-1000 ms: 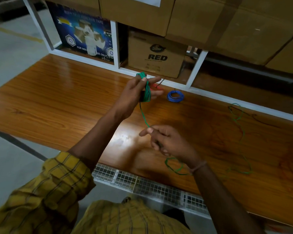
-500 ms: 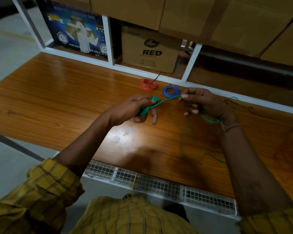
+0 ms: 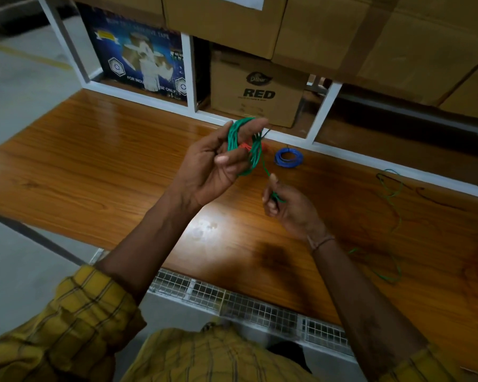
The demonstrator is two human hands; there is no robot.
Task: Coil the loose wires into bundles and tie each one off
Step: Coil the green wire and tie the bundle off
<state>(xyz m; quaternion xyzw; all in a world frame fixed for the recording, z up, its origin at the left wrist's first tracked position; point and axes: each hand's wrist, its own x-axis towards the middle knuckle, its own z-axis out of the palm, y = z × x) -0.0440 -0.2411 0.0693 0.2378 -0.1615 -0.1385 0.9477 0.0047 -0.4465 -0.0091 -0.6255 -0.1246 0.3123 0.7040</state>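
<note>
Since half a second ago, the right hand [image 3: 289,205] is drawn down to five o'clock of the left hand [image 3: 218,166], pinching the green wire [image 3: 266,169], whose coil [image 3: 246,144] is looped round the left fingers above the table [image 3: 94,161].

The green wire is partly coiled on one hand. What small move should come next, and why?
Probably one more wrap: the right hand should carry the strand it pinches up and around the green coil held on the left hand. Loose green wire lies uncoiled on the table, so tying off seems early.
</note>
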